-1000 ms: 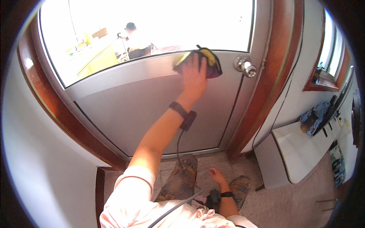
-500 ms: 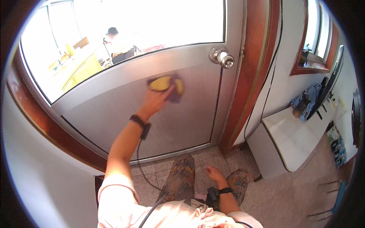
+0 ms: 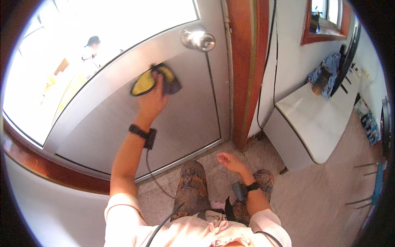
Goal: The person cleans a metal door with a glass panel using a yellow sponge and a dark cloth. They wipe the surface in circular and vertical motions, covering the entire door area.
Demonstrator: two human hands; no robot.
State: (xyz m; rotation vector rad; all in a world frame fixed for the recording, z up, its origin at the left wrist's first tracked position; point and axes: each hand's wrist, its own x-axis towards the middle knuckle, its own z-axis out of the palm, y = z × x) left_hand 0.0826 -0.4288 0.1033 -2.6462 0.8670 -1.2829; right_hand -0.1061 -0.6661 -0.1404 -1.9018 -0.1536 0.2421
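While my left hand presses a yellow and dark cloth flat against the grey door, my fingers lie spread over the cloth's lower edge, pinning it rather than gripping it. That cloth sits on the metal panel just below the glass pane and to the lower left of the round silver knob. My right hand hangs low beside my knee, fingers loosely curled and holding nothing. Both wrists carry 1 dark band each. Right of the red-brown door frame stands a white table.
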